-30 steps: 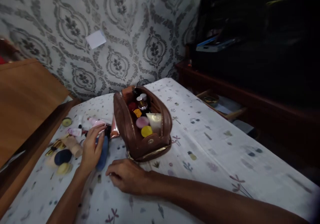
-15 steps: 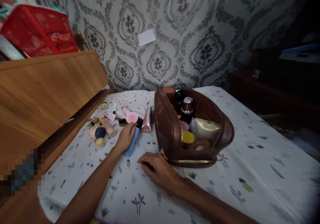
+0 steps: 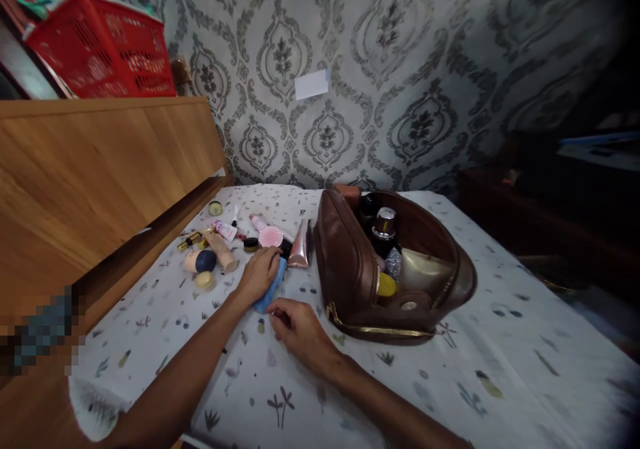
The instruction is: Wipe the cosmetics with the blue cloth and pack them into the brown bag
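My left hand rests with curled fingers on a small folded blue cloth, gripping it against the printed sheet. Beside its lower end is my right hand, thumb and forefinger drawn together at the cloth's edge; what lies between them is too small to make out. Beyond my left hand lie a round pink compact and a shiny pink tube. To the right stands a brown cosmetic bag, unzipped, with a dark bottle, a yellow round item and a gold pouch inside.
Several cosmetics lie left of my hands, among them a navy-capped item, a beige tube and a small cream-coloured jar. A wooden headboard borders the left, with a red basket on top. Patterned wallpaper rises behind.
My right hand has moved slightly left, to the lower end of the blue cloth. My left hand stays on the cloth. The whole view has shifted a little.
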The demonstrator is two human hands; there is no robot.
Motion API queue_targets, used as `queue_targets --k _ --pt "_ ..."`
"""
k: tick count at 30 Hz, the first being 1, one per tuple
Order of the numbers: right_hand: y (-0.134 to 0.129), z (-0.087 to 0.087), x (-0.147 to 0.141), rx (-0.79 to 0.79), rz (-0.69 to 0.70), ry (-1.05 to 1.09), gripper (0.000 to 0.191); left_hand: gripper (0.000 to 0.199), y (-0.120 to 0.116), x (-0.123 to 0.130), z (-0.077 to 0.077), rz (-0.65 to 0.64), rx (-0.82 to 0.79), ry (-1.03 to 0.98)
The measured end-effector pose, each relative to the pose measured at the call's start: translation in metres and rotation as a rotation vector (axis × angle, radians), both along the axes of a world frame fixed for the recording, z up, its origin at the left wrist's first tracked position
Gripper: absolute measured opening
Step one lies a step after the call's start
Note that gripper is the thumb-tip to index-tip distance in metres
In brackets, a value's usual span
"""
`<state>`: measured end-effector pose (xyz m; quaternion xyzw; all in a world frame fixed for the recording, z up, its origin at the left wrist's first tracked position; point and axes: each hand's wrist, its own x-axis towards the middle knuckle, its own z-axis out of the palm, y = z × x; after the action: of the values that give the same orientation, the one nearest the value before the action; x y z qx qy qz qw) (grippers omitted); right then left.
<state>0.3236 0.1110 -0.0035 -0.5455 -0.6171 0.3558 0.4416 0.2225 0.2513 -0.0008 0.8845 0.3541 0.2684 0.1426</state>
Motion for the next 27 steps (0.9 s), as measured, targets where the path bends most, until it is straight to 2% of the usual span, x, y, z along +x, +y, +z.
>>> queue_targets --k 3,7,11,13,15,20,27 --pt "-0.003 -0.004 -0.001 0.054 -0.008 -0.006 0.026 0.029 0.001 -0.002 -0.001 0.003 0.039 -0.014" --pt "-0.006 -0.005 0.003 -0.02 0.017 0.095 0.024 0.03 0.017 -0.004 0.003 0.092 0.13 -0.038" --pt "-0.007 -0.005 0.005 -0.048 0.021 0.105 0.023 0.053 0.046 -0.002 0.008 0.12 0.211 0.076" --pt "-0.008 -0.005 0.006 -0.052 0.019 0.093 0.023 0.068 0.058 0.001 0.006 0.102 0.216 0.184" --pt "-0.009 -0.005 0.006 -0.065 0.024 0.095 0.023 0.074 0.065 0.004 0.003 0.106 0.203 0.256" --pt "-0.008 -0.005 0.007 -0.057 0.025 0.079 0.024 0.063 0.067 0.007 -0.006 0.156 0.196 0.284" --pt "-0.008 -0.005 0.007 -0.081 0.044 0.088 0.024 0.055 0.061 0.005 -0.005 0.245 0.214 0.301"
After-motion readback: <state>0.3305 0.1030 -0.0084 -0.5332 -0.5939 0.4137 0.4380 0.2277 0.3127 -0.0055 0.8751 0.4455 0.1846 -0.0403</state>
